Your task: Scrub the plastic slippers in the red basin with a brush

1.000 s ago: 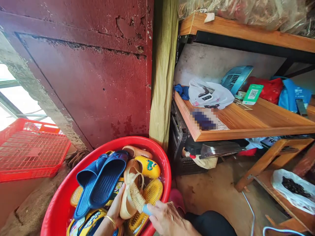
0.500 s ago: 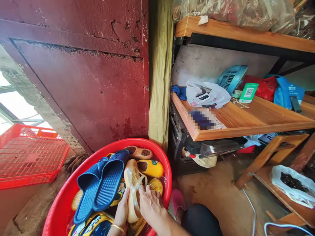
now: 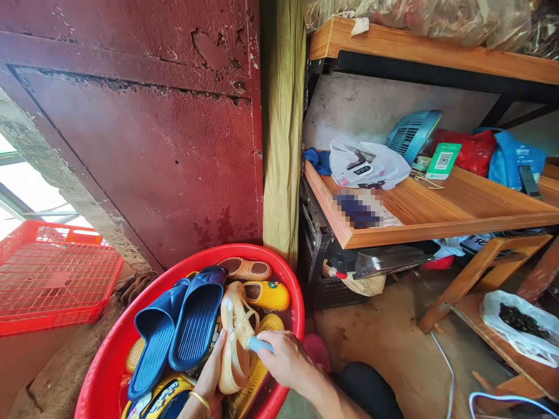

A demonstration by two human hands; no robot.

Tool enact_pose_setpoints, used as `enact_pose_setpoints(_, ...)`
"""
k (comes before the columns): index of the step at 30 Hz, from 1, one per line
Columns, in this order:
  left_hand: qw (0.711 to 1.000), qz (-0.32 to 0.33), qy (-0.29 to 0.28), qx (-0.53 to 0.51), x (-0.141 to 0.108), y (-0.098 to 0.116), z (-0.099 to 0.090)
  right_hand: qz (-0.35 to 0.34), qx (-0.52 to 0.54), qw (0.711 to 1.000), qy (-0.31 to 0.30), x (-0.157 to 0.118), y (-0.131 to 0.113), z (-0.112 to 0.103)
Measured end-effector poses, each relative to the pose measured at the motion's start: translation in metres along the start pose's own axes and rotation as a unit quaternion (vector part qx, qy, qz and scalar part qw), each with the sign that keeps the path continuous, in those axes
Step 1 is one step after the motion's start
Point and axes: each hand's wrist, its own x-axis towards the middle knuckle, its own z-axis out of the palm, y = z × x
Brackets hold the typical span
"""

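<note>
A beige strappy shoe (image 3: 230, 364) is tilted above the other footwear in a red tub (image 3: 98, 364). My left hand (image 3: 212, 369) holds the shoe along its left side, fingers closed around it. My right hand (image 3: 283, 358) is closed on the light blue handle of a brush (image 3: 261, 345), whose pale bristle end lies against the inside of the shoe, among the straps. Left of my hands, blue slippers (image 3: 196, 326) rest in the tub. A yellow shoe (image 3: 273, 295) and a tan shoe (image 3: 247, 269) sit behind, near the far rim.
A red plastic crate (image 3: 56, 279) stands at the left, beside the dark red door (image 3: 152, 157). To the right are a wooden shelf (image 3: 437, 230) with bags and a blue fan (image 3: 413, 137), and a wooden stool (image 3: 476, 314) bearing a white bag (image 3: 519, 343).
My right hand has moved slightly right and back from the shoe, bringing the blue brush handle into sight. The shoe has turned a little, and the blue slippers have shifted slightly.
</note>
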Motion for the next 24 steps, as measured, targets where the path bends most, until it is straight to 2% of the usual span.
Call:
enact_pose_setpoints(4, 0.999, 0.006, -0.042, 0.008, -0.015, -0.006, 0.007, 0.049, -0.099, 0.992, 0.062, 0.015, -0.007, 0.034)
enact_pose_setpoints(6, 0.999, 0.008, -0.048, 0.009, -0.017, -0.007, 0.006, 0.051, -0.122, 0.989, 0.068, 0.020, -0.008, 0.041)
enact_pose_setpoints(10, 0.999, 0.018, -0.037, 0.008, -0.010, -0.004, 0.000, -0.015, -0.098, 0.994, 0.039, 0.019, -0.006, 0.032)
enact_pose_setpoints(13, 0.999, 0.048, -0.007, -0.004, 0.002, 0.001, -0.005, -0.062, -0.069, 0.996, 0.017, 0.001, -0.001, 0.019)
enact_pose_setpoints(16, 0.999, 0.044, 0.000, -0.005, 0.013, 0.005, -0.008, -0.091, -0.060, 0.994, -0.020, -0.021, 0.012, 0.009)
enact_pose_setpoints(20, 1.000, 0.017, 0.000, 0.004, 0.014, 0.003, -0.008, -0.081, -0.094, 0.992, -0.037, -0.034, 0.025, 0.012)
enact_pose_setpoints(24, 0.999, -0.027, -0.026, 0.020, 0.000, -0.002, -0.003, -0.023, -0.160, 0.987, 0.003, -0.020, 0.015, 0.031)
